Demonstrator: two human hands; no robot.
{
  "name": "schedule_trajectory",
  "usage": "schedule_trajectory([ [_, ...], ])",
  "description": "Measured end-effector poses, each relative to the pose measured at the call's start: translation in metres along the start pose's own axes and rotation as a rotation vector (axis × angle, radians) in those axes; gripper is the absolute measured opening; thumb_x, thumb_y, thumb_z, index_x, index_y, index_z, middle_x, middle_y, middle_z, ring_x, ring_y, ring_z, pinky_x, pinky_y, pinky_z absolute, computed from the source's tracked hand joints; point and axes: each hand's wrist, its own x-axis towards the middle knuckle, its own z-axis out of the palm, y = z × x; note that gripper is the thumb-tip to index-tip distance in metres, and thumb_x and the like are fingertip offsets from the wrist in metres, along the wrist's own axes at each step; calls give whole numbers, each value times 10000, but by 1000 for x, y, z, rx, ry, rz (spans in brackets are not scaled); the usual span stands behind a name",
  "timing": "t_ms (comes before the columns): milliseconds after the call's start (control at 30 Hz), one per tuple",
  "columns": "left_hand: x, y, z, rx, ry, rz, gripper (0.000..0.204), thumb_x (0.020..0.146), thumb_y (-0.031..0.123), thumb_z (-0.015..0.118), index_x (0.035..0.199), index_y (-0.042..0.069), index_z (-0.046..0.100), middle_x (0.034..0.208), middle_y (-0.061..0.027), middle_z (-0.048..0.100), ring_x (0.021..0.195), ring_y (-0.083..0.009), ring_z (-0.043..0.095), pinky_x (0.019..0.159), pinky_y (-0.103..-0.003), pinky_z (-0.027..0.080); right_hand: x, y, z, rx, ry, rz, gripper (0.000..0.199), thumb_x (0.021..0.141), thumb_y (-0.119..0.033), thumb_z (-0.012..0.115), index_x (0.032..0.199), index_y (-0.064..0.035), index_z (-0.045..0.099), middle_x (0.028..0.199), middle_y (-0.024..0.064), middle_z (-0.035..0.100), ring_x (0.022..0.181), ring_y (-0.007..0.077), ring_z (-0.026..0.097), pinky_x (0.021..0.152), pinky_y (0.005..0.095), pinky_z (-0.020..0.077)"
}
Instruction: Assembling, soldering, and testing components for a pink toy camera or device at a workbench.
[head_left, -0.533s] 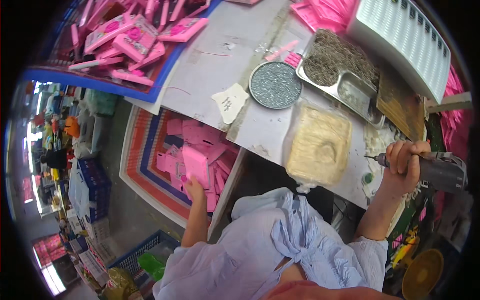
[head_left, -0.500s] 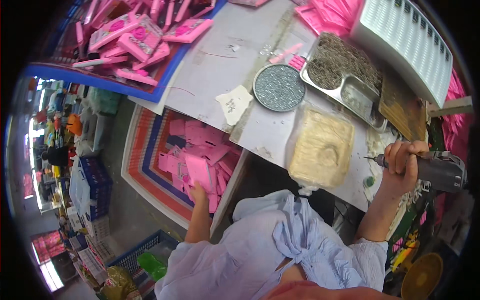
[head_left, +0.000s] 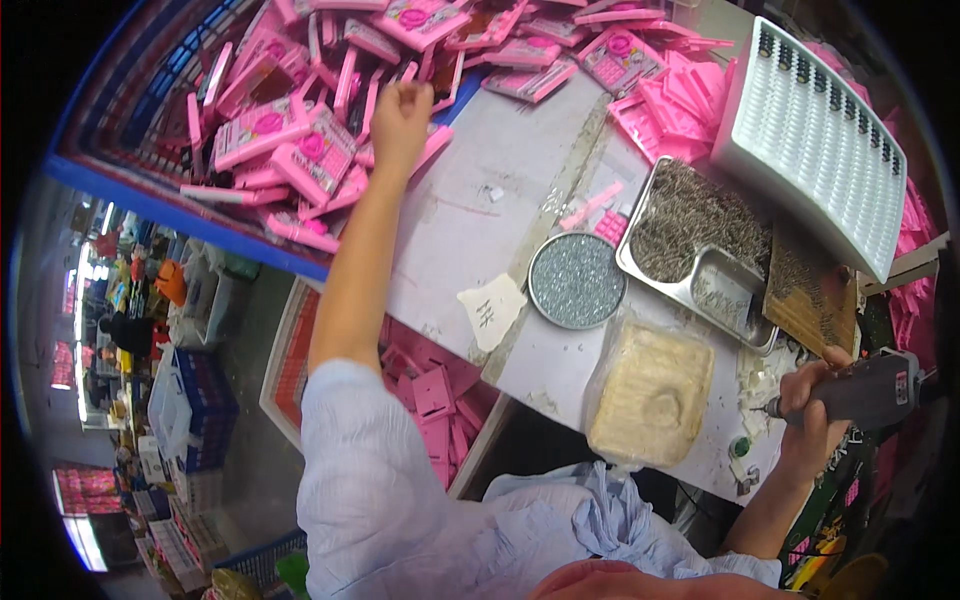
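Note:
My left hand (head_left: 402, 125) is stretched out over the blue-rimmed basket (head_left: 190, 225) at the upper left, among a heap of pink plastic toy cases (head_left: 318, 155). Its fingers are bent and closed at the edge of one pink case, whose held part is mostly hidden. At the right, my right hand (head_left: 805, 410) grips a dark grey electric screwdriver (head_left: 865, 388), its tip end pointing left over the table edge. Between the hands lie a round tin of small silvery parts (head_left: 577, 280) and a metal tray heaped with screws (head_left: 685, 220).
A plastic-wrapped yellowish block (head_left: 650, 395) lies at the table's near edge. Behind the screw tray stands a white ridged rack (head_left: 815, 140) with dark pieces along one side. Below the table, a striped bin (head_left: 285, 350) holds pink panels. A torn white scrap (head_left: 492, 310) lies near the tin.
My left hand has moved from the pink panels in the lower bin up to the basket of pink cases. My right hand still holds the screwdriver. The view has shifted, putting the table lower.

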Motion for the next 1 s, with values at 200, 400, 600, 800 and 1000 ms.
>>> schedule_trajectory([
  [200,171,-55,82,-595,196,-768,270,923,173,748,1003,-25,583,812,-99,640,642,-199,657,448,-280,497,-4,-17,-10,4,89,54,651,869,-359,804,1320,-28,471,721,13,501,601,110,459,559,256,377],
  [400,175,-47,88,-802,157,-808,180,911,89,732,967,11,580,733,-33,550,505,-109,475,370,-248,332,0,-14,-20,-15,113,75,651,862,-355,806,1313,-21,477,739,20,517,596,107,462,565,266,397],
  [600,91,61,92,-1015,-116,-749,144,951,105,687,892,89,557,674,28,452,471,-73,370,393,-219,289,7,-11,-26,-60,84,71,680,899,-225,738,1457,-4,418,997,43,610,893,118,574,809,284,454],
  [800,-57,143,60,-301,-402,-201,162,915,172,696,891,24,637,654,-14,558,506,-134,523,517,-350,451,7,-7,7,-644,377,-478,751,893,-148,708,1523,19,334,1483,175,468,1361,268,457,1144,406,333],
  [1000,-219,260,32,27,-529,407,103,847,75,679,866,23,592,755,-139,534,627,-312,565,567,-405,459,-17,39,72,98,-120,234,929,925,-264,715,1626,-42,147,1588,175,342,1455,300,361,1137,433,373],
])
